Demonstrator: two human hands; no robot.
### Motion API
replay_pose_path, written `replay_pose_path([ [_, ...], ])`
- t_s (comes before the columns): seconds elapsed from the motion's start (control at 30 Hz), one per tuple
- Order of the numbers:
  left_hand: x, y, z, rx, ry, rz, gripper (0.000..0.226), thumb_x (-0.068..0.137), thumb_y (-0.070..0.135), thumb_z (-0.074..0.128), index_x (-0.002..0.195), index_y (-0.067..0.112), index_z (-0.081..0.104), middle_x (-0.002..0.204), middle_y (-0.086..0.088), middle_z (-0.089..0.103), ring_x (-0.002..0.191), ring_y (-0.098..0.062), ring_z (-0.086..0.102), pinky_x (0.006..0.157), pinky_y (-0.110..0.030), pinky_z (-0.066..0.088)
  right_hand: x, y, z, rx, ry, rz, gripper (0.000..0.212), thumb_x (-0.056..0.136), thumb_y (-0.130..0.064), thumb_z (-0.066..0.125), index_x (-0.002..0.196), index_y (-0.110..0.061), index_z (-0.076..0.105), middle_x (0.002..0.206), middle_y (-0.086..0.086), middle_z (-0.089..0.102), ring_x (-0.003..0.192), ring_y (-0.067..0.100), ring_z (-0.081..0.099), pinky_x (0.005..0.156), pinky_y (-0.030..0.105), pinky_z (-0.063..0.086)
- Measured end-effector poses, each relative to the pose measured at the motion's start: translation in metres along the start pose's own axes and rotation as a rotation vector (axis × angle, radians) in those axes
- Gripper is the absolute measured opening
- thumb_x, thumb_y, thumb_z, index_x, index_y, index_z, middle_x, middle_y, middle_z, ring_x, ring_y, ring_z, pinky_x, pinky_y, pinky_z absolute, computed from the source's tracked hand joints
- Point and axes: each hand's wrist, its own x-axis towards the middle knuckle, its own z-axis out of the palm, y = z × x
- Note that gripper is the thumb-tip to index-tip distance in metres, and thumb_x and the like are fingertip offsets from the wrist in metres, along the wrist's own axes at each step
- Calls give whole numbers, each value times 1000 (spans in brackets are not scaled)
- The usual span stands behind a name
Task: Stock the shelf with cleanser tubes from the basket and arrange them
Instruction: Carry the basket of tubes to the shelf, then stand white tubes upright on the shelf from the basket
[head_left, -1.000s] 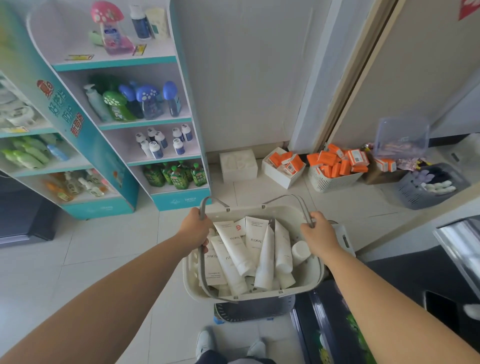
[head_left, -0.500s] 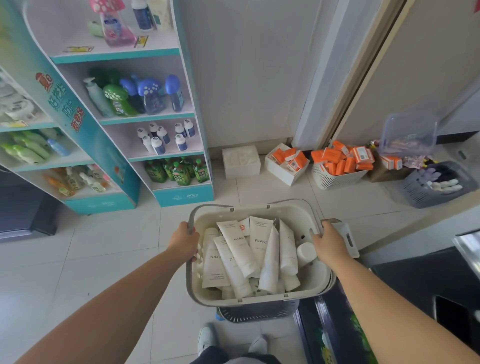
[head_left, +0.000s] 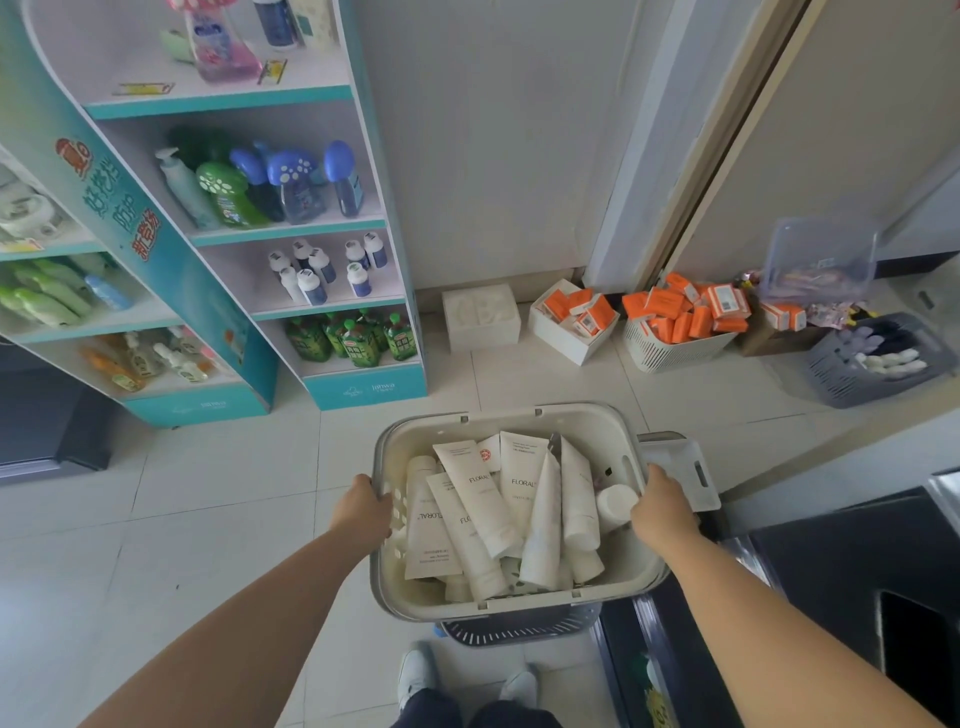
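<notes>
A cream plastic basket (head_left: 519, 421) sits in front of me above the floor, full of several white cleanser tubes (head_left: 480, 491) lying jumbled, some marked FLORAL. My left hand (head_left: 362, 509) grips the basket's left rim, with the grey handle folded down along it. My right hand (head_left: 662, 512) grips the right rim. The teal and white display shelf (head_left: 358, 387) stands ahead to the left with bottles on its levels.
A dark slotted basket (head_left: 519, 631) sits under the cream one. Along the wall stand a white box (head_left: 480, 317), boxes and a basket of orange cartons (head_left: 675, 325), and a grey crate (head_left: 878, 358). A dark counter (head_left: 831, 597) is at right. My shoes (head_left: 415, 670) are below.
The basket's two handles, held raised a second ago, have been folded down. Both hands now hold the rims, and the basket sits lower in view.
</notes>
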Motion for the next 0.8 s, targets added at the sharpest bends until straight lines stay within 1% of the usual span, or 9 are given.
replay_pose_path([
  [0.13,-2,2,-5,-24,-5,-5,18,97,22,50,103,6,48,85,-12,67,69,-26,70,61,-32,51,4,4,-3,38,-21,-34,48,88,2,54,134,-5,41,120,19,54,104,35,55,76,34,44],
  [0.27,-2,0,-8,-42,-16,12,19,96,25,54,101,8,49,82,-9,68,63,-22,68,67,-37,56,7,6,-9,111,-48,-47,42,90,-2,53,131,-11,47,115,16,61,101,32,58,82,39,51],
  [0.4,-5,-2,-10,-33,-37,27,22,96,29,56,106,11,48,82,-8,69,69,-23,70,73,-42,59,6,9,-12,118,-62,-85,39,93,-5,53,131,-12,51,114,13,63,101,30,59,80,35,48],
  [0.5,-4,1,-10,19,-54,13,29,96,31,55,111,7,47,87,-9,68,70,-22,69,74,-42,59,5,8,-9,112,-33,-73,41,94,-8,53,134,-12,47,120,14,60,106,32,59,89,42,51],
  [0.53,-5,5,-9,48,-54,-1,35,95,33,56,114,6,45,93,-9,66,74,-22,69,72,-41,58,4,6,-7,111,-24,-61,46,93,-11,54,138,-12,43,125,15,57,109,33,58,92,44,51],
  [0.6,-8,14,-4,91,-14,-21,51,92,38,61,125,6,39,110,-10,57,89,-25,62,72,-38,54,0,1,-5,94,18,-46,55,93,-16,56,144,-13,35,133,15,47,115,35,54,92,44,50],
  [0.67,-11,22,4,121,78,6,63,89,37,64,134,6,33,128,-13,45,108,-30,52,86,-39,50,-4,-4,-4,39,108,-77,57,92,-19,57,144,-15,34,137,14,41,118,34,50,92,44,48],
  [0.73,-14,30,11,125,149,31,72,88,33,65,141,4,26,140,-17,33,125,-35,41,103,-44,41,-7,-10,-6,-19,196,-145,53,91,-19,57,141,-16,38,137,12,43,118,32,48,92,44,49],
  [0.8,-16,38,15,103,178,36,87,88,30,65,151,9,9,155,-18,12,143,-38,20,116,-47,28,-8,-16,-7,-76,249,-218,50,90,-18,58,138,-16,43,137,11,46,121,30,47,95,42,48],
])
